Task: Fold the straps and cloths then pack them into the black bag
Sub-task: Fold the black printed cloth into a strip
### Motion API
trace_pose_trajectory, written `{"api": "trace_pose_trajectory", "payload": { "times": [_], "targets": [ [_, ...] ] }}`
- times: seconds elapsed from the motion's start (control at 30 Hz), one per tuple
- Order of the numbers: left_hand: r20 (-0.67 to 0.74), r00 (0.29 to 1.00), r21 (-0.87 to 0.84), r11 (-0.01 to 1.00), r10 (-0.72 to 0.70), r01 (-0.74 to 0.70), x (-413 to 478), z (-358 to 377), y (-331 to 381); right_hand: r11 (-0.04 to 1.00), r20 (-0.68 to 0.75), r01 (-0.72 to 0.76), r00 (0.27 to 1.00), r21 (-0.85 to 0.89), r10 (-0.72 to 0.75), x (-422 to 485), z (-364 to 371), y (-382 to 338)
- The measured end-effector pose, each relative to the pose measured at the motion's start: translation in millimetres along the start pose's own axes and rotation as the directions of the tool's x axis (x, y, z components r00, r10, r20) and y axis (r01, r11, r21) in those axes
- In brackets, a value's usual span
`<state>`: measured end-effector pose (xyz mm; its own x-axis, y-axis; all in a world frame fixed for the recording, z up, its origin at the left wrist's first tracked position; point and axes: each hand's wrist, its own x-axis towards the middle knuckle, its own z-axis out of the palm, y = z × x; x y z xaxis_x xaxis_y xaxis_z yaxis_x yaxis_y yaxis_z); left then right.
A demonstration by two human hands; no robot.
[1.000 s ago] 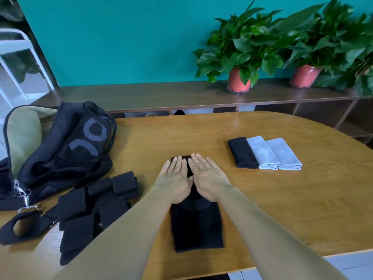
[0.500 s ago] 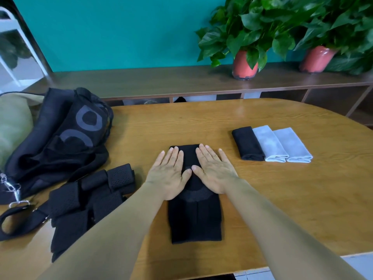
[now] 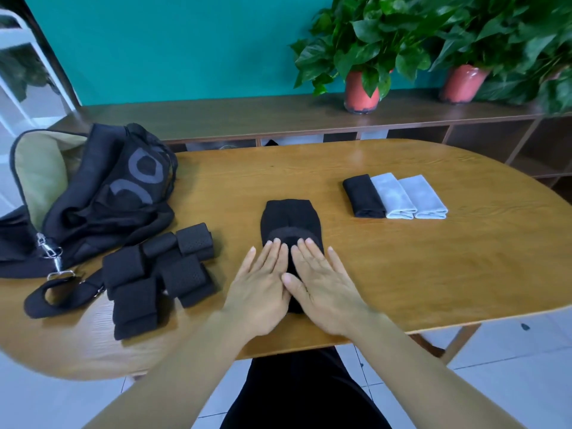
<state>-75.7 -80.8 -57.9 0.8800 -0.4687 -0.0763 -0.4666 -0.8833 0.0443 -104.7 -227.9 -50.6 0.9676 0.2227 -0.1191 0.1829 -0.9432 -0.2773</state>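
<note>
Evidently midway: three folded cloths [image 3: 394, 196] and folded straps [image 3: 161, 274] await packing; both hands, left hand [image 3: 263, 283] and right hand [image 3: 322, 283], press flat, grip open and holding nothing, on a black cloth [image 3: 289, 218]; black bag [image 3: 102, 196] unpacked.

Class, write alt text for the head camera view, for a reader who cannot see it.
Both hands, left hand and right hand, press flat on a black cloth on a wooden table. Left lie folded black straps and an open black bag; right, three folded cloths, one black, two grey.
</note>
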Motion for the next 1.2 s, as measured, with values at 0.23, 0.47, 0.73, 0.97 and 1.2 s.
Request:
{"api": "trace_pose_trajectory", "payload": {
  "times": [0.23,0.47,0.73,0.97,1.2],
  "targets": [
    [0.064,0.998,0.0,1.0,-0.028,0.028,-7,16,-6,0.987,0.037,0.032,0.999,-0.155,-0.027,-7,13,18],
    [0.037,0.999,0.027,0.999,-0.034,0.033,-8,16,-5,0.98,0.032,0.045,0.999,-0.195,-0.04,-7,12,18],
    [-0.309,0.913,0.055,0.963,0.266,-0.262,-44,18,-8,0.948,-0.258,0.222,0.925,-0.229,-0.279,-50,18,25],
    [-0.332,0.877,0.058,0.935,0.348,-0.349,-60,21,-14,0.929,-0.337,0.296,0.871,-0.223,-0.358,-61,26,32],
    [-0.467,0.82,-0.087,0.906,0.33,-0.415,-61,15,-17,0.943,-0.418,0.323,0.849,-0.077,-0.325,-65,15,29]
  ]
}}
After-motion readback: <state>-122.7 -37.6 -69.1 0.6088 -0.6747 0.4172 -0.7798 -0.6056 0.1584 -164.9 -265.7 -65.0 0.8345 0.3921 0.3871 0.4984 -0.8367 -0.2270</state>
